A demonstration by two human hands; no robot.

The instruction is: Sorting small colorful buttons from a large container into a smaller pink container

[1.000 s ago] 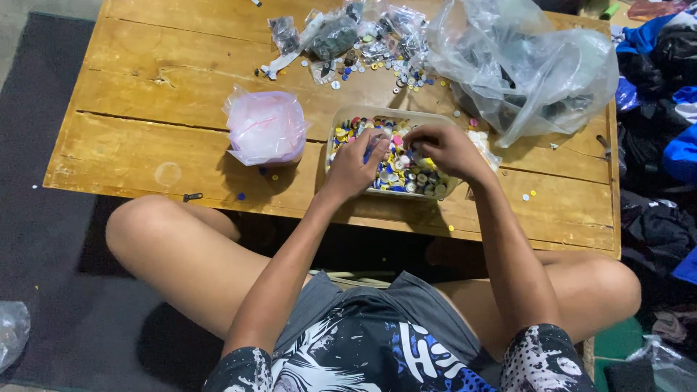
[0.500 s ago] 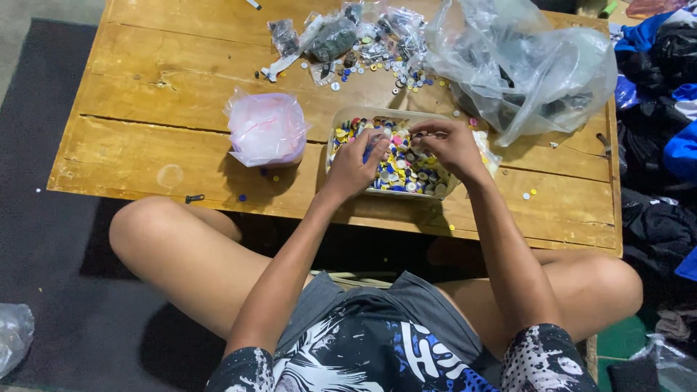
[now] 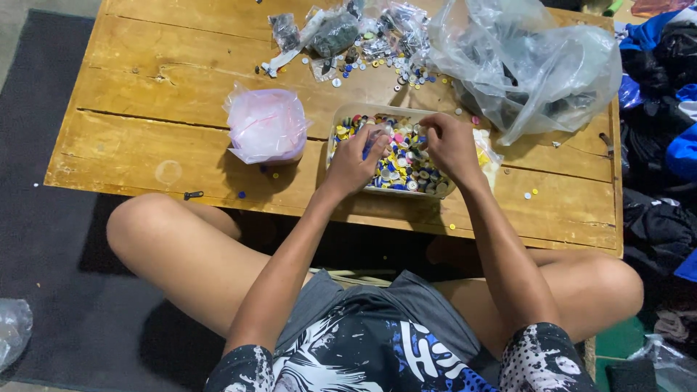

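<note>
Buttons (image 3: 398, 161) are lying mixed by colour in a clear tray (image 3: 347, 116) at the near edge of the table (image 3: 145, 123), sitting close so both hands can reach in. Pink bag (image 3: 266, 125) is standing just left of the tray, within easy reach. Left hand (image 3: 356, 161) is dipping into the tray's left half, fingers curled as if pinching a button, though I cannot tell whether one is held. Right hand (image 3: 450, 145) is hovering over the right half, fingers bunched. Clear sack (image 3: 530, 65) is slumping at the far right, well apart.
</note>
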